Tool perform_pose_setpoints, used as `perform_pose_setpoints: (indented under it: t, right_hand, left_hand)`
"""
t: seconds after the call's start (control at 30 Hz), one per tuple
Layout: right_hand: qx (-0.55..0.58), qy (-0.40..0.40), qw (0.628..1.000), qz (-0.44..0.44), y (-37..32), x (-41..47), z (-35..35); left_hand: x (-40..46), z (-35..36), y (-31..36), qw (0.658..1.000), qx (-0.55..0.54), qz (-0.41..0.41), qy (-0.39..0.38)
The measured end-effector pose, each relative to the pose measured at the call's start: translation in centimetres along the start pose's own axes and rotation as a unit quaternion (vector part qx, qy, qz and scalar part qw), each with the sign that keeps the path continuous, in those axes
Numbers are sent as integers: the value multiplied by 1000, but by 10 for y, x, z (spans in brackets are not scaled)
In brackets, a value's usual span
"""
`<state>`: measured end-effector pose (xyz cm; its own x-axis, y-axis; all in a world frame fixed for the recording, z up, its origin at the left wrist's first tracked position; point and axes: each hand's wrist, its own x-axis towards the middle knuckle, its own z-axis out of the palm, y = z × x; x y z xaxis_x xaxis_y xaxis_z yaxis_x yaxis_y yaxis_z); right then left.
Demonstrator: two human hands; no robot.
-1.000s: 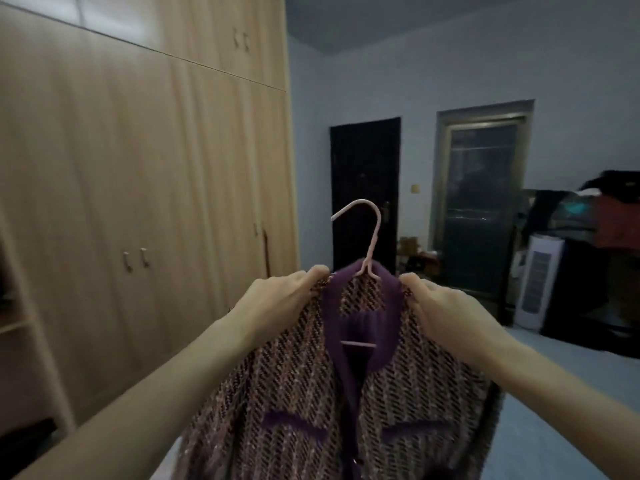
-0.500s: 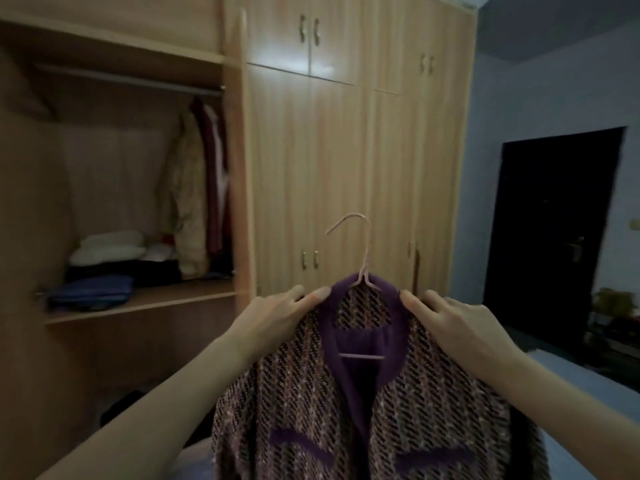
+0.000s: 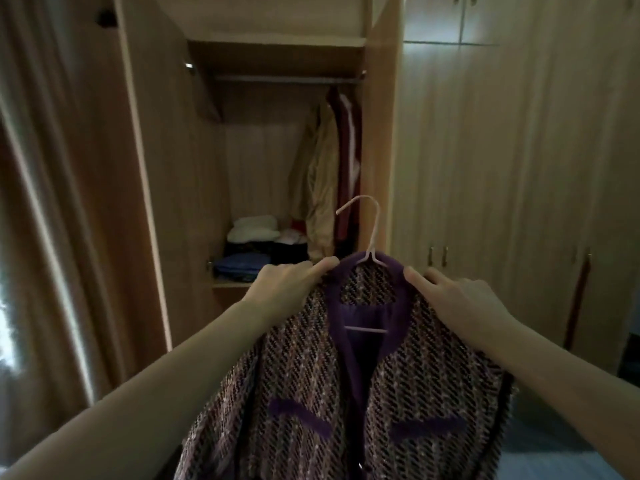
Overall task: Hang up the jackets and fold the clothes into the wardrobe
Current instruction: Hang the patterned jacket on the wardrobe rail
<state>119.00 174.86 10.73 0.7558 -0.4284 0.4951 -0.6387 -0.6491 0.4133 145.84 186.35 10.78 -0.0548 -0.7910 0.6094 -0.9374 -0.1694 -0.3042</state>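
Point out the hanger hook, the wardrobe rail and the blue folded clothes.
hanger hook [image 3: 375,216]: head view, on the curved wire above the jacket collar.
wardrobe rail [image 3: 277,79]: head view, on the bare middle of the bar.
blue folded clothes [image 3: 242,265]: head view, on the top fold.

The open wardrobe [image 3: 277,46] bay stood ahead, its rail [image 3: 284,79] bare along the left and middle stretch. Hung coats [image 3: 329,174] crowded the rail's right end against the side panel [image 3: 381,133], and folded clothes [image 3: 256,247] filled the shelf below. The open door [image 3: 62,202] bounded the left; closed doors [image 3: 502,168] walled the right.
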Motion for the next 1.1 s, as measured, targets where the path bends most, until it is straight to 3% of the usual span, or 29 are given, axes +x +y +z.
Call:
perform_pose_setpoints:
  t: [0.1, 0.33, 0.5, 0.97, 1.1]
  right_hand:
    - [-6, 9, 999, -32, -20, 44, 10]
    - [11, 51, 998, -44, -32, 148, 47]
    - [19, 76, 994, -71, -15, 216, 70]
    - [16, 139, 986, -87, 18, 393, 153]
    - [21, 150, 984, -95, 12, 440, 177]
  left_hand:
    - [1, 8, -40, 997, 70, -4, 16]
    - [45, 44, -113, 993, 109, 19, 49]
    - [87, 59, -143, 995, 74, -66, -13]
    - [199, 137, -218, 974, 127, -176, -59]
    - [223, 171, -253, 973, 90, -210, -43]
